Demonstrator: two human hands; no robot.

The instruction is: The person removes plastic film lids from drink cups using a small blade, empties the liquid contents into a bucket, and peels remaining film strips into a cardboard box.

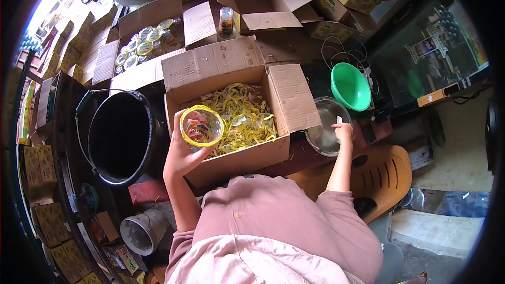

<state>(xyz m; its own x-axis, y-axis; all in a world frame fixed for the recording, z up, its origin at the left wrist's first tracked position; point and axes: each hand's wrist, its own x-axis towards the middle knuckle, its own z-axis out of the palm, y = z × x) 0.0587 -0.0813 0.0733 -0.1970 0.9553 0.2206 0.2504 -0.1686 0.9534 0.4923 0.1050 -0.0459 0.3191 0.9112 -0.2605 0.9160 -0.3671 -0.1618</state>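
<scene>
My left hand (181, 152) is wrapped round a clear plastic jar (201, 126) with a yellow rim and coloured print, tilted so that its round end faces me. Just beyond it is an open cardboard box (236, 160) holding a heap of yellow and clear plastic strips (239, 118). My right hand (344, 131) is over a round metal basin (322, 134), with its fingers closed on a small white piece (339, 120). What that piece is, I cannot make out.
A black bucket (118, 137) stands at left, and a green bowl (350, 87) at right. Behind are a carton of yellow-lidded jars (144, 47), a single jar (226, 20) and an open carton (263, 0). An orange plastic chair (386, 173) stands by my right arm.
</scene>
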